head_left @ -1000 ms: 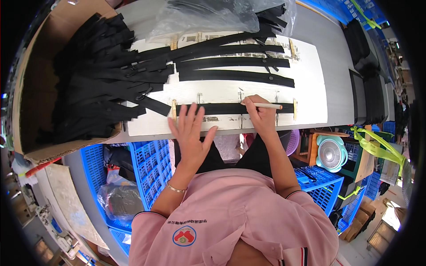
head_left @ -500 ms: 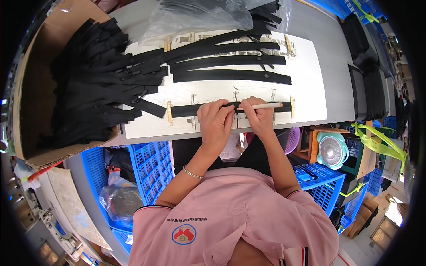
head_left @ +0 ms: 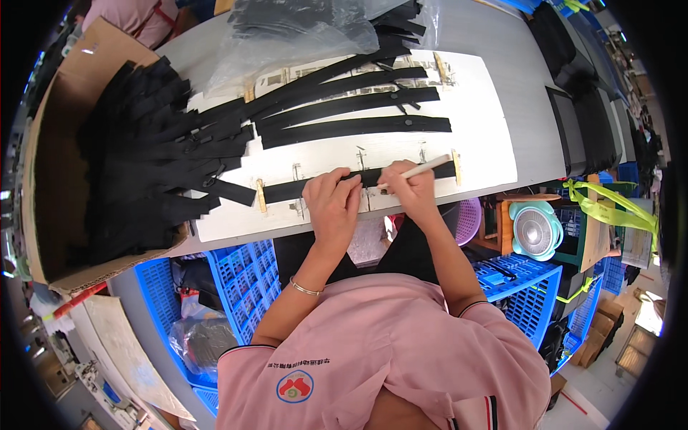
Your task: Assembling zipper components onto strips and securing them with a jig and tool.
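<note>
A black zipper strip (head_left: pixel 283 190) lies straight across the near part of a white board (head_left: pixel 487 136), between two tan stops. My left hand (head_left: pixel 332 204) presses on its middle, the fingers bunched together at the upper edge. In my right hand (head_left: pixel 410 192) is a slim white pen (head_left: pixel 428 166), slanting up to the right. Its tip is down by the strip's near edge, just right of my left fingertips, partly hidden by my fingers. More black zippers (head_left: pixel 351 127) with sliders lie fanned out beyond on the board.
A cardboard box (head_left: pixel 44 154) heaped with black zippers stands at the left. Clear plastic sheeting (head_left: pixel 294 36) covers part of the far table. Black padded pieces (head_left: pixel 595 129) are stacked at the right. Below the table are blue crates (head_left: pixel 244 287) and a turquoise fan (head_left: pixel 536 231).
The view has shifted and turned slightly. The pen has tilted more steeply, and its tip has moved a little right and toward the near edge of the zipper. My left hand stays on the strip.
</note>
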A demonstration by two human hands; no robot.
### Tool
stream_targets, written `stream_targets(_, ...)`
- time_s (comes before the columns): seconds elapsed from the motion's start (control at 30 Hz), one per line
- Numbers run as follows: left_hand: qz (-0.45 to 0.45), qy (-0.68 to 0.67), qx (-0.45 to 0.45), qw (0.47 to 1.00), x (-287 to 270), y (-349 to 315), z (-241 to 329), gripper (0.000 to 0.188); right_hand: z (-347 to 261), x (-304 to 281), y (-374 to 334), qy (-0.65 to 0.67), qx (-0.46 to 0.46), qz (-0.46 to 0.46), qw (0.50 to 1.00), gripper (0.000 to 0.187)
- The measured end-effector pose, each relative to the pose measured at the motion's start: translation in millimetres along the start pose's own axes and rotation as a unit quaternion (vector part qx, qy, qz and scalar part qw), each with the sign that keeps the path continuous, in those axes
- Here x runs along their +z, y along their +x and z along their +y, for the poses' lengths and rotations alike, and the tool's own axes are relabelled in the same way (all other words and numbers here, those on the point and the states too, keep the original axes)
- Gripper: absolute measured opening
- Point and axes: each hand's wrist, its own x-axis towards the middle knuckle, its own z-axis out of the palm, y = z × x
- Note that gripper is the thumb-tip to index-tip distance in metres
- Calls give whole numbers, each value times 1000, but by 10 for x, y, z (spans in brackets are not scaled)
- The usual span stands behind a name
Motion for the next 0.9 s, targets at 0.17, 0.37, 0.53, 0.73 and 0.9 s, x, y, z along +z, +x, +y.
stream_targets(0.17,-4,6,5,1000,0,9,26,16,96,-532,-64,77,87,150,982,27)
stream_targets(0.37,-15,-10,18,1000,216,68,204,17,345,-692,-73,21,78,164,983,26)
stream_targets(0.53,-51,-77,63,994,531,273,505,17,292,-670,-50,10,92,145,985,24)
stream_targets(0.73,-70,-63,62,994,699,287,545,13,354,-671,-71,-51,75,133,987,24)
stream_targets(0.9,-71,-65,53,994,720,272,547,13,358,-685,-78,-77,77,128,986,25)
